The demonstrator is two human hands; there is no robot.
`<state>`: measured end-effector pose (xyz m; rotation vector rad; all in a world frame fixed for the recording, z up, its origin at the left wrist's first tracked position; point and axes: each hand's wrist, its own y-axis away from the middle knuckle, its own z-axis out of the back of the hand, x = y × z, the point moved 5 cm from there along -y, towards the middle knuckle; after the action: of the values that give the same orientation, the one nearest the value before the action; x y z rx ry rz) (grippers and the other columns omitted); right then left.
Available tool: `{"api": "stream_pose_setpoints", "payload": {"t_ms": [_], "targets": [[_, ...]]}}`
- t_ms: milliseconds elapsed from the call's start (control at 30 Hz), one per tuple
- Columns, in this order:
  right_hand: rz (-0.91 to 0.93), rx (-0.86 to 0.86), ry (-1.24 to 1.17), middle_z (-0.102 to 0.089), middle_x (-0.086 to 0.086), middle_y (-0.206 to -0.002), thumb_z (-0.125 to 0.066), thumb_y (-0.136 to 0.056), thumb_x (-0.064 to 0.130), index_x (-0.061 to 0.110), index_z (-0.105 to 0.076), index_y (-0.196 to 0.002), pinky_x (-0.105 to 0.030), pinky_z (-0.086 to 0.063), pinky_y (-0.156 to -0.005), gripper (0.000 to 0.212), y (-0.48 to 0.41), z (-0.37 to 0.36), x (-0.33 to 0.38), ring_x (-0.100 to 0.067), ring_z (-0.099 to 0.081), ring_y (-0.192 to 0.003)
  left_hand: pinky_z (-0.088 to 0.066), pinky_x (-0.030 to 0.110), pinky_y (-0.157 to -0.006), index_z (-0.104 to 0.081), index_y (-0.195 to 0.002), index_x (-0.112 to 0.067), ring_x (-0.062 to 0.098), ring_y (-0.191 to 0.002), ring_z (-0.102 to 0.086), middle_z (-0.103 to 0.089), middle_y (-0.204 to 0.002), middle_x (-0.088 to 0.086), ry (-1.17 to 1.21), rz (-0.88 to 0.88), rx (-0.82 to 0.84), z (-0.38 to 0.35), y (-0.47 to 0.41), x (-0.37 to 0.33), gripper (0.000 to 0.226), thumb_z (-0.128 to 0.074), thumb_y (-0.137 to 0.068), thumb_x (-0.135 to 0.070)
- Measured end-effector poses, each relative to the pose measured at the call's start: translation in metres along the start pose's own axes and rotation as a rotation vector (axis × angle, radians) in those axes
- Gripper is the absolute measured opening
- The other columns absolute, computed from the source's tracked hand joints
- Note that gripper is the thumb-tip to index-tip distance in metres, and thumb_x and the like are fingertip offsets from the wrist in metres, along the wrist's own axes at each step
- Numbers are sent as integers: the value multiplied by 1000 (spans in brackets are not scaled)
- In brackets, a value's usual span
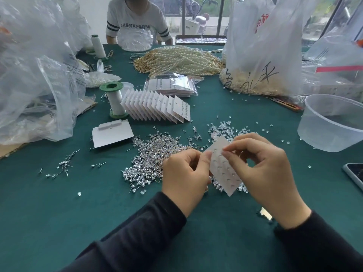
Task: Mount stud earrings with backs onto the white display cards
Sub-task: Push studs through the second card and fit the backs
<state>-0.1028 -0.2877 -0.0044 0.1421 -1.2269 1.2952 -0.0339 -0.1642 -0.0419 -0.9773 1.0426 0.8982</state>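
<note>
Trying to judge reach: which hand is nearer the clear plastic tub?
Right. The right hand, pinching the card at its top edge, sits left of the tub and closer to the person. The left hand holds the card's other side, farther left still.

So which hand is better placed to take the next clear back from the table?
Probably the right hand: the clear backs lie just beyond it, while the left hand grips the card.
</note>
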Motion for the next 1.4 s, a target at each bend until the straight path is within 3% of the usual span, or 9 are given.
{"api": "stream_pose_setpoints", "payload": {"t_ms": [67,133,533,700,1033,1200,1400], "targets": [[67,1,27,-62,3,-80,-74,-73,-2,8,-70,-72,-20,-46,-59,10,2,-4,6,-14,-56,-66,-50,41,-46,-63,-61,-2,31,-44,-58,-62,-51,16,-59,-62,-6,0,2,-5,35,-59,-81,-31],[104,14,41,-60,6,-80,-73,-73,-1,8,-70,-72,-15,-44,-59,10,4,-8,9,-9,-55,-65,-48,44,-46,-62,-59,-3,31,-44,-56,-60,-49,16,-99,-101,-21,1,4,-8,38,-54,-78,-35],[73,20,12,-63,-2,-82,-70,-73,-8,3,-71,-73,-24,-51,-63,11,8,-3,4,-12,-62,-74,-44,36,-47,-61,-56,-8,22,-43,-54,-59,-45,6,-212,-198,-77,1,10,-12,34,-54,-79,-32],[141,32,26,-63,1,-83,-69,-73,-9,3,-71,-74,-11,-47,-67,13,10,-7,9,-4,-61,-76,-44,37,-48,-62,-58,-8,22,-45,-56,-59,-46,6,-229,-213,-65,0,10,-12,33,-54,-79,-32],[92,66,2,-63,0,-85,-68,-74,-11,7,-69,-75,-12,-47,-67,18,8,-6,3,-5,-61,-77,-45,35,-47,-63,-59,-7,22,-45,-57,-60,-47,5,-208,-197,-57,1,10,-13,33,-54,-79,-32],[94,60,-1,-63,1,-85,-68,-76,-7,6,-69,-75,-19,-50,-65,13,8,-5,1,-8,-61,-75,-44,35,-47,-61,-57,-8,21,-44,-55,-59,-46,4,-224,-207,-64,2,10,-12,32,-55,-80,-30],[108,78,33,-63,1,-85,-68,-74,-13,6,-70,-74,-13,-48,-66,19,7,-8,2,-4,-61,-77,-46,36,-44,-60,-57,-10,24,-45,-59,-60,-48,6,-175,-156,-40,1,8,-7,32,-55,-80,-31]]}}
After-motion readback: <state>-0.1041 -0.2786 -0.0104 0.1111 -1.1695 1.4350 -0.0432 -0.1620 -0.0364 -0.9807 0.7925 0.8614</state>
